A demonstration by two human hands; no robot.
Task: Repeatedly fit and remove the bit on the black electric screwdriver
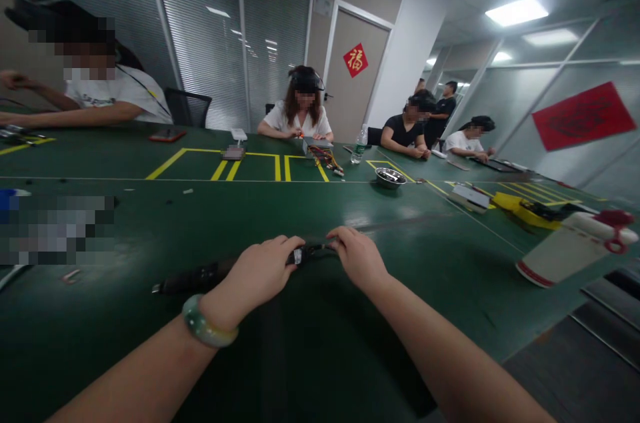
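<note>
My left hand (260, 271), with a jade bangle on the wrist, is closed around a long black cable-like thing (193, 278) that lies on the green table (320, 343). Its left end sticks out past my hand toward the left. My right hand (357, 255) pinches the other end of the same black thing, close to a small white label between the two hands. Both hands rest on the table just in front of me. The middle of the black thing is hidden under my fingers.
A white cup with a red rim (555, 256) lies on its side at the right, red-handled scissors (617, 229) near it. A metal bowl (390, 177), a water bottle (358, 145) and a yellow tool (530, 209) sit farther back. Several people work along the far side.
</note>
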